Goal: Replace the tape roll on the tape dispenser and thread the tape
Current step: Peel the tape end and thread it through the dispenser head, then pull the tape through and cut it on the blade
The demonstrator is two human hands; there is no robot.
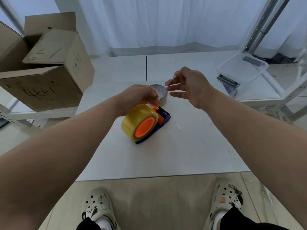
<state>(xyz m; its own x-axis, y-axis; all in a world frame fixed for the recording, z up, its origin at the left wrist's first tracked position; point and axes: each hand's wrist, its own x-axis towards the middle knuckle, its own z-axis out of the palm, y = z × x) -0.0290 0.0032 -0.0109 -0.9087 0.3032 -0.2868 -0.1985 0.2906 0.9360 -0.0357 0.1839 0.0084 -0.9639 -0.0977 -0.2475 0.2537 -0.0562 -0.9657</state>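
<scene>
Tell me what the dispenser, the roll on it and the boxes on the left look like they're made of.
Tape dispenser: apparently hard, matte plastic, solid orange and purple. Yellow roll: glossy translucent film, likely plastic packing tape. Boxes: brown cardboard, dull, with creased flaps.

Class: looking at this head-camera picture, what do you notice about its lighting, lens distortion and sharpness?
Head view: soft, even daylight through the white curtain, shadows faint. Wide-angle bending bows the metal shelf post and stretches the forearms at the edges. The yellow tape roll on the orange-and-purple dispenser is sharp; the right hand's fingertips are slightly smeared. The left hand rests on the roll.
</scene>
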